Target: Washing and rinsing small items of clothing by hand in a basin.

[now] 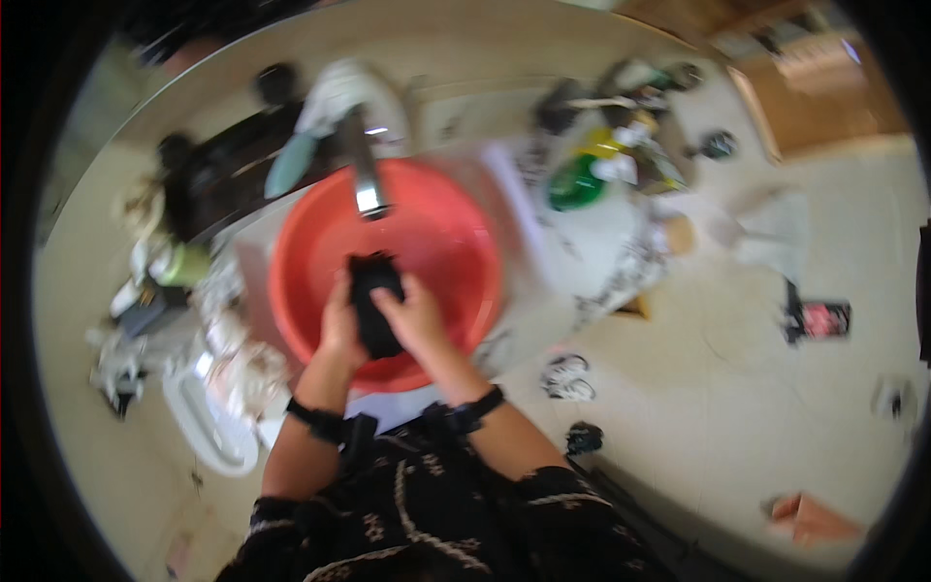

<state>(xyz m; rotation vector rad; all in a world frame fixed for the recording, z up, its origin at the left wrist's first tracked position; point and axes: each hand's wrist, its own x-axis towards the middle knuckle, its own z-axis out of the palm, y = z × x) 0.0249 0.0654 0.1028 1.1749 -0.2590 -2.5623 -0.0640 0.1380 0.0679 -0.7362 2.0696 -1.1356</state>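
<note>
A black cloth-like bundle (372,303) is held between both hands over a red-orange basin (288,281); blur hides its exact kind. My left hand (339,320) grips its left side. From the right, my right hand (419,318) closes on it, with the thumb lying across its front. The basin sits in the sink, and the metal faucet (364,170) reaches over it from the back. I cannot make out water running from the spout.
A green bottle (576,182) with a yellow top stands right of the sink among several jars and small items. Plastic bags (247,378) and a white oblong dish (208,417) lie to the left. Behind the sink is a dark tray (233,175).
</note>
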